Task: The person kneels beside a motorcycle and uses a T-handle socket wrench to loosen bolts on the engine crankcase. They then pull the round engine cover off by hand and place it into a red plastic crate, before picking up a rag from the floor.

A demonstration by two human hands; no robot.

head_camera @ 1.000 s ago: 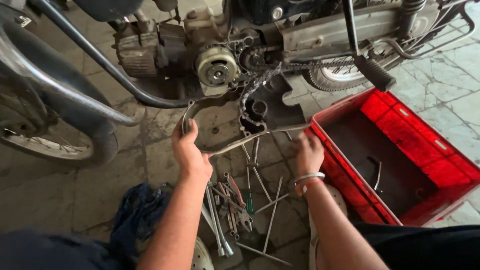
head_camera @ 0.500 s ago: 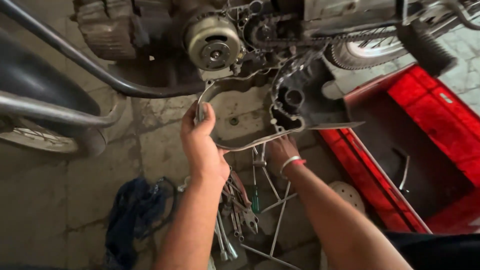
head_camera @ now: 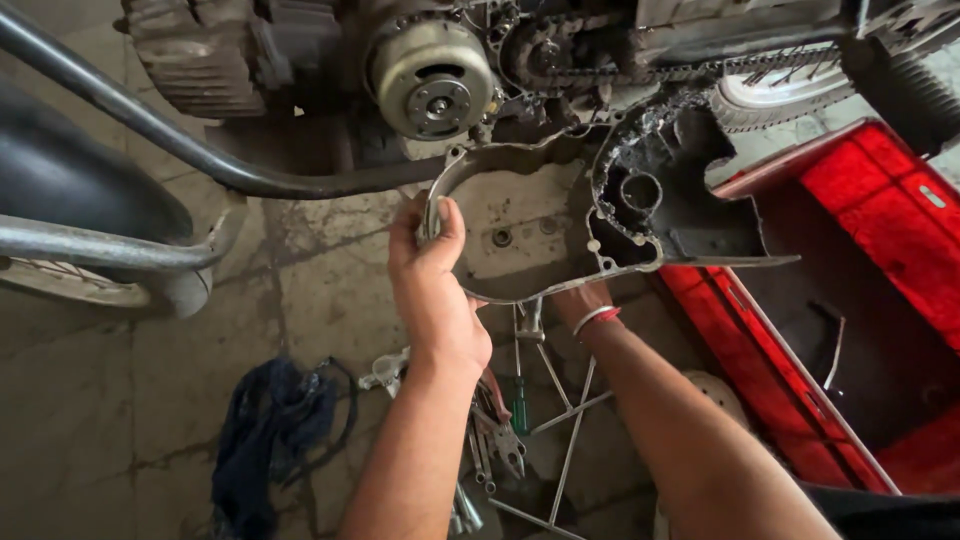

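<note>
Head view — both hands' grip closed on the engine cover point(head_camera: 540, 225): left hand point(head_camera: 435, 290) at its rim, right hand point(head_camera: 580, 300) beneath.

Engine cover point(head_camera: 560, 235) below flywheel point(head_camera: 432, 78), crate point(head_camera: 880, 300) right, tools point(head_camera: 510, 420) beneath.

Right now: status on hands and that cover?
Left hand grips engine cover rim. Right hand mostly hidden beneath it. Cover held up under flywheel; chain close above.
</note>
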